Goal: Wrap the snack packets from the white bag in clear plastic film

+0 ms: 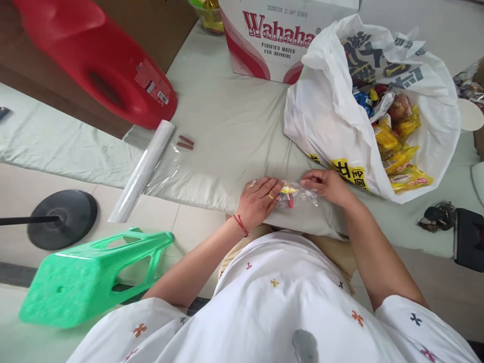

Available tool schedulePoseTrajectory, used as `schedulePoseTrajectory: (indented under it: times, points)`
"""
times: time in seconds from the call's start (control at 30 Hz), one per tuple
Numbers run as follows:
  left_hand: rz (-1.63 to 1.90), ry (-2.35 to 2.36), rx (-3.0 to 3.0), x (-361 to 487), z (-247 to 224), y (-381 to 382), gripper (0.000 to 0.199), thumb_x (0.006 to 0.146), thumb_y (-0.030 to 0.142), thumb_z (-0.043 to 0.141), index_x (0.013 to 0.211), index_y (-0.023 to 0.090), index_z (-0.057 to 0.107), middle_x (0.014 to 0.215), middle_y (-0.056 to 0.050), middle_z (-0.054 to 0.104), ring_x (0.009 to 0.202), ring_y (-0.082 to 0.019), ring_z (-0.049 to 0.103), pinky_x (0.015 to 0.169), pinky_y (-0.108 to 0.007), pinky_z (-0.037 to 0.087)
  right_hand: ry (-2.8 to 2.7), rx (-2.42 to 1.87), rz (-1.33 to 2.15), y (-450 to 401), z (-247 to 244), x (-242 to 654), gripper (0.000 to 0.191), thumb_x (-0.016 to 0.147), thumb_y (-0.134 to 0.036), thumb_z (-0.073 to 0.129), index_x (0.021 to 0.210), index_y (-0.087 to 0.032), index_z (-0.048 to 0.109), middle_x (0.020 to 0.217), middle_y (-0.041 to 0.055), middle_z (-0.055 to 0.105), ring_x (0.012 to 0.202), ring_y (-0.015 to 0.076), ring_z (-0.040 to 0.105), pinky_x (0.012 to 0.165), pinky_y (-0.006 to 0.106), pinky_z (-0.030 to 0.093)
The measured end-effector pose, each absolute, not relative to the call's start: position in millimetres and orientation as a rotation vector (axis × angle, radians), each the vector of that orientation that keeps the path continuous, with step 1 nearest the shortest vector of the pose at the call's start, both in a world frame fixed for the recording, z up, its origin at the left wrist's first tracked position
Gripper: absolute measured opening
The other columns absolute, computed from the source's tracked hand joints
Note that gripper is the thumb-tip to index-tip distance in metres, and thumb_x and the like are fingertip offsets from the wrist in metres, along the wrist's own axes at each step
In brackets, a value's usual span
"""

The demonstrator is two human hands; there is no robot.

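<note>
A small clear plastic bag (289,194) lies on the covered table edge in front of me, with colourful contents in yellow, red and blue showing through. My left hand (260,197) presses over its left part, fingers together and covering some of the contents. At the other end, my right hand (328,185) pinches the crumpled clear plastic between thumb and fingers. What exactly is inside the bag is too small to tell. Just beyond my right hand stands a white plastic bag (321,108), its mouth open, holding several yellow, blue and red snack packets (395,131).
A Wahaha water carton (264,60) stands at the back. Leftward are a red jug (113,75), a clear plastic roll (141,171) and two brown strips (185,142). A green stool (71,282) is on the lower left; keys (436,217) and a phone (469,239) are at right.
</note>
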State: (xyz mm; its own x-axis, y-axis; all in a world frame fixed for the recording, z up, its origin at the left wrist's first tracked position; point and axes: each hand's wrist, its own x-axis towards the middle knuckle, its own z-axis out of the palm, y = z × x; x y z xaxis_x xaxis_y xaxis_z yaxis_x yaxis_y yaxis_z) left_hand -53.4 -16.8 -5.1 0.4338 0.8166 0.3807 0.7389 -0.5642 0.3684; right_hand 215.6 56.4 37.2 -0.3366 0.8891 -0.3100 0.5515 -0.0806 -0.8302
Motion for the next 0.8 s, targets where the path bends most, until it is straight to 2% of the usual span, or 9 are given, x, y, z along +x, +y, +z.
schedulePoseTrajectory:
  times: [0.1, 0.17, 0.27, 0.3, 0.4, 0.47, 0.6, 0.73, 0.8]
  points:
    - [0.839, 1.394, 2.532, -54.4, -5.8, -16.1, 0.045, 0.109, 0.035, 0.046, 0.150, 0.023, 0.059, 0.141, -0.012, 0.071, 0.132, -0.026, 0.063, 0.107, -0.041, 0.042, -1.790, -1.588, 1.309, 59.0, 41.5, 232.6, 0.057, 0.082, -0.073, 0.068, 0.092, -0.017, 0.076, 0.071, 0.0004, 0.060, 0.064, 0.0137, 0.047, 0.060, 0.027, 0.037]
    - [0.860, 1.381, 2.531, -55.4, -7.2, -15.5, 0.045, 0.108, 0.034, 0.047, 0.150, 0.022, 0.059, 0.141, -0.012, 0.071, 0.132, -0.027, 0.062, 0.109, -0.042, 0.041, -1.796, -1.548, 1.300, 53.1, 46.0, 232.8, 0.059, 0.085, -0.072, 0.066, 0.106, -0.018, 0.077, 0.083, 0.0028, 0.067, 0.069, 0.0146, 0.051, 0.063, 0.028, 0.041]
    - [0.859, 1.368, 2.499, -56.3, -9.0, -14.6, 0.047, 0.108, 0.035, 0.048, 0.152, 0.024, 0.057, 0.142, -0.012, 0.071, 0.132, -0.027, 0.062, 0.113, -0.045, 0.040, -1.855, -1.547, 1.346, 39.4, 53.0, 223.6, 0.066, 0.075, -0.063, 0.080, 0.126, -0.022, 0.072, 0.097, 0.0033, 0.071, 0.067, 0.0136, 0.050, 0.061, 0.028, 0.042]
    - [0.858, 1.368, 2.489, -56.4, -9.5, -14.4, 0.047, 0.108, 0.035, 0.049, 0.153, 0.025, 0.057, 0.142, -0.012, 0.070, 0.132, -0.027, 0.062, 0.114, -0.046, 0.039, -1.856, -1.566, 1.373, 36.3, 55.6, 222.2, 0.064, 0.072, -0.060, 0.082, 0.124, -0.022, 0.073, 0.094, 0.0026, 0.071, 0.065, 0.0133, 0.049, 0.060, 0.028, 0.041]
    - [0.877, 1.357, 2.482, -56.5, -11.0, -14.3, 0.047, 0.107, 0.035, 0.049, 0.153, 0.026, 0.056, 0.142, -0.012, 0.070, 0.132, -0.027, 0.062, 0.116, -0.047, 0.038, -1.755, -1.625, 1.394, 37.1, 66.6, 232.9, 0.041, 0.074, -0.056, 0.080, 0.095, -0.022, 0.078, 0.075, 0.0011, 0.065, 0.062, 0.0143, 0.049, 0.057, 0.029, 0.038]
    - [0.884, 1.348, 2.475, -56.7, -12.0, -14.3, 0.047, 0.107, 0.035, 0.049, 0.153, 0.026, 0.056, 0.143, -0.011, 0.070, 0.133, -0.026, 0.062, 0.117, -0.047, 0.037, -1.622, -1.651, 1.322, 43.8, 76.5, 249.4, 0.035, 0.074, -0.055, 0.082, 0.085, -0.022, 0.077, 0.069, 0.0007, 0.061, 0.061, 0.0142, 0.047, 0.055, 0.028, 0.034]
    - [0.877, 1.345, 2.457, -57.7, -12.8, -13.9, 0.048, 0.107, 0.035, 0.049, 0.154, 0.028, 0.054, 0.143, -0.011, 0.070, 0.133, -0.026, 0.062, 0.119, -0.048, 0.035, -1.475, -1.664, 1.233, 48.7, 87.8, 268.2, 0.037, 0.075, -0.058, 0.084, 0.089, -0.024, 0.078, 0.070, 0.0007, 0.061, 0.055, 0.0120, 0.039, 0.050, 0.028, 0.027]
    - [0.885, 1.350, 2.463, -58.1, -12.2, -13.8, 0.048, 0.107, 0.034, 0.050, 0.155, 0.028, 0.053, 0.142, -0.011, 0.070, 0.133, -0.025, 0.062, 0.121, -0.049, 0.033, -1.661, -1.674, 1.360, 29.6, 71.3, 244.8, 0.052, 0.070, -0.069, 0.083, 0.094, -0.022, 0.080, 0.079, 0.0022, 0.067, 0.063, 0.0131, 0.048, 0.056, 0.028, 0.039]
    - [0.893, 1.347, 2.473, -58.1, -11.8, -13.9, 0.049, 0.107, 0.033, 0.051, 0.155, 0.027, 0.053, 0.142, -0.011, 0.071, 0.133, -0.025, 0.063, 0.121, -0.049, 0.033, -1.605, -1.628, 1.384, 19.5, 60.4, 230.3, 0.052, 0.068, -0.069, 0.084, 0.091, -0.022, 0.081, 0.081, 0.0023, 0.066, 0.067, 0.0142, 0.051, 0.061, 0.029, 0.043]
